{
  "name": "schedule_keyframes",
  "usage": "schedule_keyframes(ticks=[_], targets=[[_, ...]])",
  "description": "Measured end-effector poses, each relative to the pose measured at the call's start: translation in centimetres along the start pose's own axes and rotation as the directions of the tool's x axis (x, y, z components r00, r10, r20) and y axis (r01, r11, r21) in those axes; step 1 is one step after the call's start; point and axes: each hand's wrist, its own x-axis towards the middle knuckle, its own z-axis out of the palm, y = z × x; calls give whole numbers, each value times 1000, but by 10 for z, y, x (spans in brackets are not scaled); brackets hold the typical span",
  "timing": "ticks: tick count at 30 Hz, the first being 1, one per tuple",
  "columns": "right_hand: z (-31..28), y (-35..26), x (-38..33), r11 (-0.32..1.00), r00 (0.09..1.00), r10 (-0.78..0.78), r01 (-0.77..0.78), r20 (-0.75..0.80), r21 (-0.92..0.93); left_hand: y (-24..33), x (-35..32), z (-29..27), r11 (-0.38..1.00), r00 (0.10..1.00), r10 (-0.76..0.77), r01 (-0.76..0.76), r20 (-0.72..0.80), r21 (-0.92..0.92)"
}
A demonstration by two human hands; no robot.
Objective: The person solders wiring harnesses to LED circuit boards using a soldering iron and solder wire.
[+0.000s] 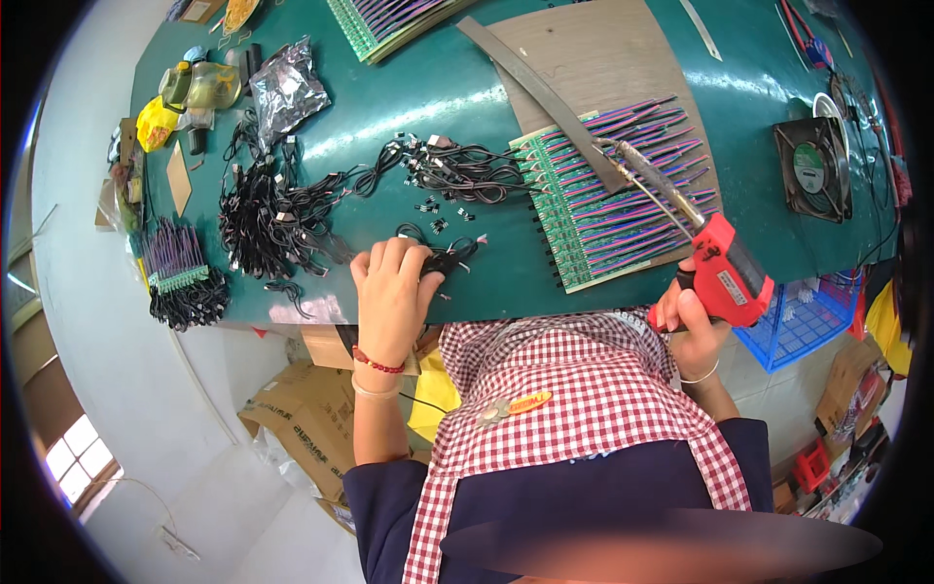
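Observation:
My right hand [693,313] is closed round the handle of a red soldering gun [732,277]. The gun's long metal tip points up and left, over a panel of green circuit boards [559,209]. Rows of purple, pink and blue wires [642,185] run out from the panel's right side. Near the table's front edge my left hand [391,282] is closed on a black cable [448,261], its fingers partly hiding it. A flat metal bar [545,97] lies slantwise across the panel and the brown board [593,49] under it.
Black cables lie in a heap [268,219] and a smaller bunch [467,165], with small black pieces [438,219] nearby. Finished-looking wired boards [180,277] sit at the left edge. A black fan [809,170] stands at right. Below are a blue crate [803,326] and a cardboard box [316,419].

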Motion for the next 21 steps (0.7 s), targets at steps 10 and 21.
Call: schedule_keyframes(ticks=[10,21], targets=[[13,-10,1,997,1000,-16,15,12,76,22,35,13,904,953,90,-200,-288,-378],[54,-22,13,999,994,-41,44,102,-28,76,31,8,-10,989,24,146,146,-989]])
